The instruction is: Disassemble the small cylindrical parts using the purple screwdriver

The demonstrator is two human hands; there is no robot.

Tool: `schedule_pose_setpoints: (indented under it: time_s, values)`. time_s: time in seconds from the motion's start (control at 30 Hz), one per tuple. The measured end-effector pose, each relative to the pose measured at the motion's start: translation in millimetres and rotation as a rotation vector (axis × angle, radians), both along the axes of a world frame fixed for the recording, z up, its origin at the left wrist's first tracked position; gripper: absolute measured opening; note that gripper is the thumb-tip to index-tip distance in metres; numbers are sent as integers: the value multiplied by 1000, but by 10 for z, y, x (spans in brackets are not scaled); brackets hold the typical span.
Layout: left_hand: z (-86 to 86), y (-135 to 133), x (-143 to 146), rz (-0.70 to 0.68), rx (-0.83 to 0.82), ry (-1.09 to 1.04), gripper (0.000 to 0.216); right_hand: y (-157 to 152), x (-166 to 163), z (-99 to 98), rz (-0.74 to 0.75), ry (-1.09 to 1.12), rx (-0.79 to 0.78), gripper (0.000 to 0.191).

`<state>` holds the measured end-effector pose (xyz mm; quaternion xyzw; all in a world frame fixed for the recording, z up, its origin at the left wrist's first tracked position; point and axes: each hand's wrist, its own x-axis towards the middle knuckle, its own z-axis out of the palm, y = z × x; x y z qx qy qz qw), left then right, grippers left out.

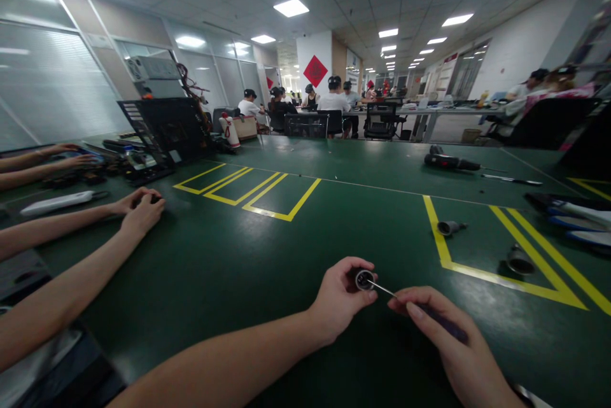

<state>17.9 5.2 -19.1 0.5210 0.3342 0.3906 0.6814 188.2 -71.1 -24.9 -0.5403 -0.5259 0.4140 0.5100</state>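
My left hand (340, 296) is closed around a small round metal housing (365, 279), its open end turned toward me. Dark parts show inside that opening, too small to make out. In my right hand (442, 325) is a screwdriver (386, 290) with a thin bright shaft and a dark handle. The shaft's tip reaches to the mouth of the housing; whether it touches anything inside I cannot tell. To the right, within yellow tape lines, a grey metal part with a narrow stem (449, 227) and a cup-shaped metal part (520, 261) lie on the green table (214, 306).
A cordless drill (451, 160) and a thin pen-like tool (512, 179) lie at the back right. Blue-and-white items (580, 223) sit at the right edge. On the left, a co-worker's hands (142, 211) rest on the table near a white power strip (57, 203); another person's hands are beyond.
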Motion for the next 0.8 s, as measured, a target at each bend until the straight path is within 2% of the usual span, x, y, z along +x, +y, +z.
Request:
schedule_pose_setpoints:
  time_s: [0.2,0.57,0.7,0.8]
  values:
    - [0,-2,-6,25,13,17,40,-45,9,71,-2,-177,120,22]
    - [-82,18,-2,-2,63,27,39,-130,-19,80,-23,-332,418,12]
    - [-122,14,11,-54,121,-18,38,-137,-56,99,4,-459,508,17]
    - [-155,-11,16,-156,173,-34,42,-102,-81,76,29,-575,590,23]
